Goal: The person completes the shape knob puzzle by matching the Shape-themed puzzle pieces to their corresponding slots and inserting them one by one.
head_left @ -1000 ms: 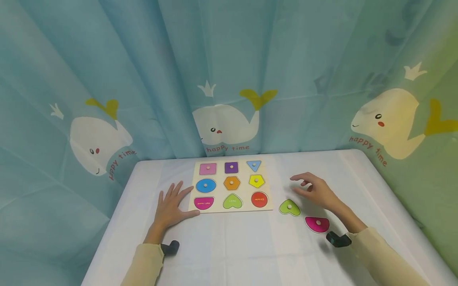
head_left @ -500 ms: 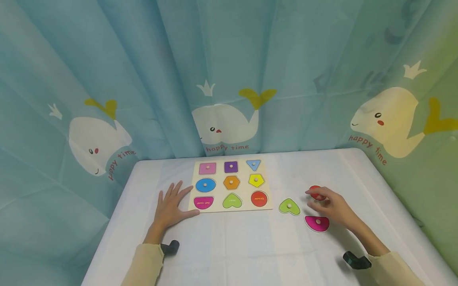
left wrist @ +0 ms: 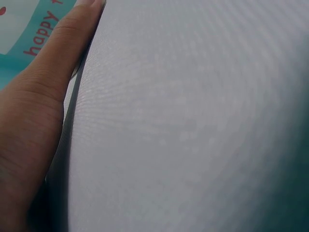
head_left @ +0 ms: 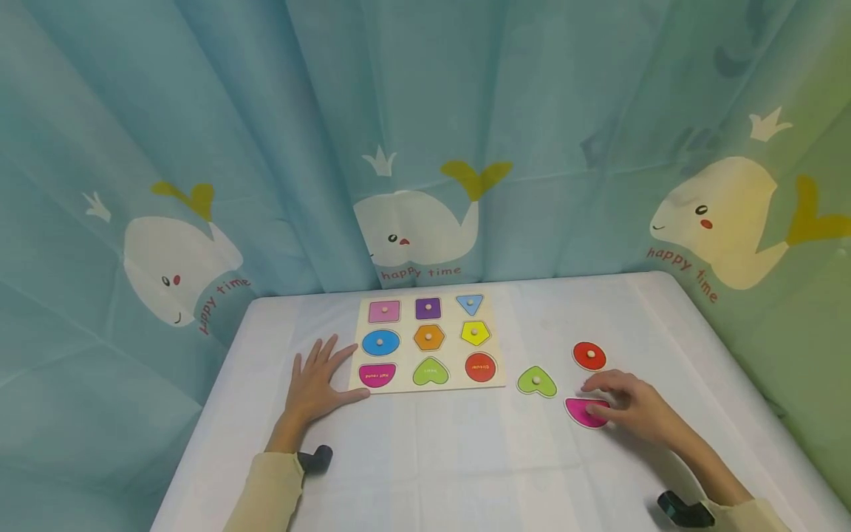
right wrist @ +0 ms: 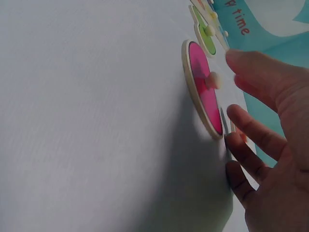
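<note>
My left hand lies spread on the table, its thumb and index fingertip at the left edge of a pale puzzle board. Only part of that hand shows in the left wrist view. My right hand is over a magenta half-round puzzle piece, its fingers loosely bent. In the right wrist view, a small gap shows between the fingers and the knob of that piece. A red round piece lies just beyond the right hand. A green heart piece lies between board and half-round.
The board bears several knobbed shapes, such as a blue oval and a yellow pentagon. Its front row shows printed half-round, heart and circle spots without knobs. A blue whale-print curtain hangs behind the white table.
My right hand has moved right and toward me, from beside the heart, past the red round piece, to the half-round. The red piece now lies uncovered. My left hand stays put.
</note>
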Available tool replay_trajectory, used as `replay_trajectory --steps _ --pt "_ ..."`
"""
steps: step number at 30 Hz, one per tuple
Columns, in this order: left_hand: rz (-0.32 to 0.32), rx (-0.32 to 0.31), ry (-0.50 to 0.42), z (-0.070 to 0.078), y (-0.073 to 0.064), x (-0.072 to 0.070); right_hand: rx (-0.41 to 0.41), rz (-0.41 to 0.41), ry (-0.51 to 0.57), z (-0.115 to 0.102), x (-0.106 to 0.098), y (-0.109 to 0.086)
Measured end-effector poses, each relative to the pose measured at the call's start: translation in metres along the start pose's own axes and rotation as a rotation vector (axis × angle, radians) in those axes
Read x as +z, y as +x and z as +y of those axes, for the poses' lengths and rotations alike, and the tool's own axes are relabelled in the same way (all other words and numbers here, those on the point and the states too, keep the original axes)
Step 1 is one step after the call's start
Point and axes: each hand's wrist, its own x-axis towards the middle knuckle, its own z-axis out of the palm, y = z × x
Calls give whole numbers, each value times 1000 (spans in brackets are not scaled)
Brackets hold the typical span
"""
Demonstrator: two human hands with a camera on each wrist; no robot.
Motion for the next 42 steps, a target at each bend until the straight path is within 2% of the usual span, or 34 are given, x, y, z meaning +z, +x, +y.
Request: replay_trajectory --steps 10,27,42 --pt "5 4 -1 0 0 -1 -46 7 -29 3 5 -6" --pt "6 3 -1 0 0 0 32 -19 -18 6 6 -4" --pt "9 3 -3 1 0 -1 -9 18 -28 8 6 -5"
